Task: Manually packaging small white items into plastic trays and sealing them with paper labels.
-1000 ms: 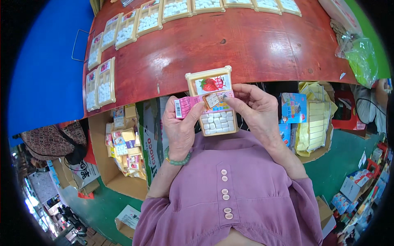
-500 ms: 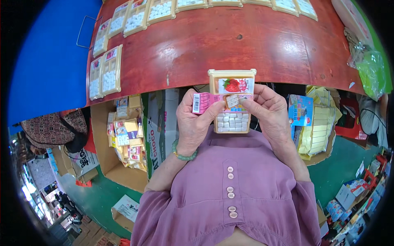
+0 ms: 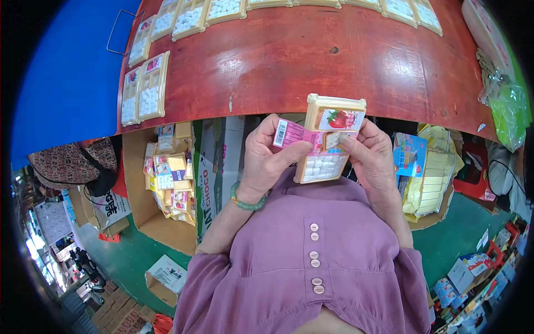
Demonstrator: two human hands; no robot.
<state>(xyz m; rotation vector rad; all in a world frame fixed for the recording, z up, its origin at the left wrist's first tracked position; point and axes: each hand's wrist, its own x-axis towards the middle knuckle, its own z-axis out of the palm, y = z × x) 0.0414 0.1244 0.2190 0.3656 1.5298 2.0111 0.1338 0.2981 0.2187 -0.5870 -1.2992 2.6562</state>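
Between my hands, in front of my chest, is a cream plastic tray (image 3: 335, 103) filled with small white candies (image 3: 322, 168) and showing a strawberry picture at its far end. A pink card sleeve (image 3: 292, 133) with a barcode lies across the tray's middle, its left end sticking out. My left hand (image 3: 273, 151) pinches that flap, thumb on top. My right hand (image 3: 367, 155) grips the tray's right side, its thumb pressing the sleeve over the tray. The fingers beneath the tray are hidden. A green bead bracelet (image 3: 248, 205) circles my left wrist.
Similar candy trays (image 3: 150, 92) line the far and left parts of the red table (image 3: 278, 72). Below its edge, a carton (image 3: 147, 206) at left holds packed trays; another at right holds yellow card sleeves (image 3: 425, 189) beside a blue card (image 3: 410, 156).
The tray has moved a little to the right and tilted clockwise, its far end leaning right. Both hands have kept their hold, with the pink flap now slanting downward to the right.
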